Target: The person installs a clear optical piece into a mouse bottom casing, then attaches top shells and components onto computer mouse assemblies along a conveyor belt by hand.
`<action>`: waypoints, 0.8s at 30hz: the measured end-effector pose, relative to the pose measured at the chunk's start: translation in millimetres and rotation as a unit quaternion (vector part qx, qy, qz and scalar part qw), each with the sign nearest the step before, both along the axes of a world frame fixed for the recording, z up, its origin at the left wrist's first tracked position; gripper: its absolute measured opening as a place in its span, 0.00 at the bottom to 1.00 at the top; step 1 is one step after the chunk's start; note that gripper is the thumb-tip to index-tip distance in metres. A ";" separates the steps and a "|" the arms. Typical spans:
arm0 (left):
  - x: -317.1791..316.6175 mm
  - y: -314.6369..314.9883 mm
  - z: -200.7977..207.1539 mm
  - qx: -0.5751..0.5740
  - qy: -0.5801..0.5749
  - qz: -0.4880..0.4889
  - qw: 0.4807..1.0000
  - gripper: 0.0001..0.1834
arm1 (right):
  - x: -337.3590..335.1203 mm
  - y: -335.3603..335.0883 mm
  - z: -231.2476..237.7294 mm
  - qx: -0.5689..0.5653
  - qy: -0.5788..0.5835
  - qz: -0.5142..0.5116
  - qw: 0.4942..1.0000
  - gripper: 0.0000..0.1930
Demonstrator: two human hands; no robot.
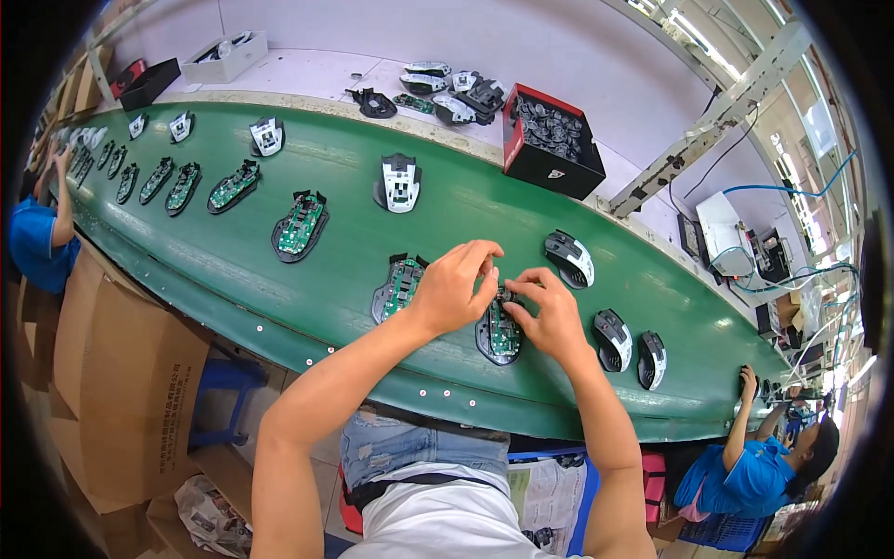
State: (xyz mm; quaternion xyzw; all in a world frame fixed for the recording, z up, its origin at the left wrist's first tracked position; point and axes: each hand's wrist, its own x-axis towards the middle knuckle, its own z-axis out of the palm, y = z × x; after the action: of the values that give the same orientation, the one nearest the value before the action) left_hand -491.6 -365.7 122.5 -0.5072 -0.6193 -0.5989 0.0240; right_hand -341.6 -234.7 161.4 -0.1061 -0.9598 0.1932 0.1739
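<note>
Partly hidden behind the left hand [454, 287] and wrist: right side of a mouse base [399, 289] with green circuit board. Partly covered by the right hand [553, 312]: upper end of a second base [503, 340]. Too small to tell: dark piece [508, 294] at the right fingertips. Likewise unclear: contents, if any, of the left-hand pinch. Cut off by the lower edge: both arms [326, 377] and white shirt [438, 526]. Partly lost at the dark left rim: co-worker in blue [42, 244], hands blurred. Too small to identify: items beyond a co-worker's hand [748, 381], far right. Indistinct: contents of the plastic bag [207, 511], lower left.
</note>
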 end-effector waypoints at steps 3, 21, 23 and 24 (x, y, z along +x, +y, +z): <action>3.7 -1.8 1.0 -0.014 -0.010 -0.011 1.000 0.11 | -3.3 3.3 5.9 0.029 -0.068 0.006 0.997 0.15; -0.3 -3.9 -6.3 -0.063 0.055 -0.018 0.996 0.06 | 8.1 3.7 -20.0 -0.019 0.031 0.008 0.999 0.28; -3.3 -5.5 -4.2 -0.071 0.078 -0.021 0.994 0.06 | 6.7 25.2 -6.0 0.012 0.105 -0.043 0.993 0.28; -4.6 -7.3 -3.2 -0.080 0.095 -0.022 0.992 0.05 | 4.6 36.2 3.3 0.039 0.120 -0.094 0.987 0.30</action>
State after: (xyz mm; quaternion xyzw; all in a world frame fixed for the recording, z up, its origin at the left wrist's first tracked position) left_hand -496.2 -373.0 119.3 -0.5759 -0.6485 -0.4969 0.0289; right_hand -337.0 -198.5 164.7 -0.1655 -0.9242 0.1501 0.3096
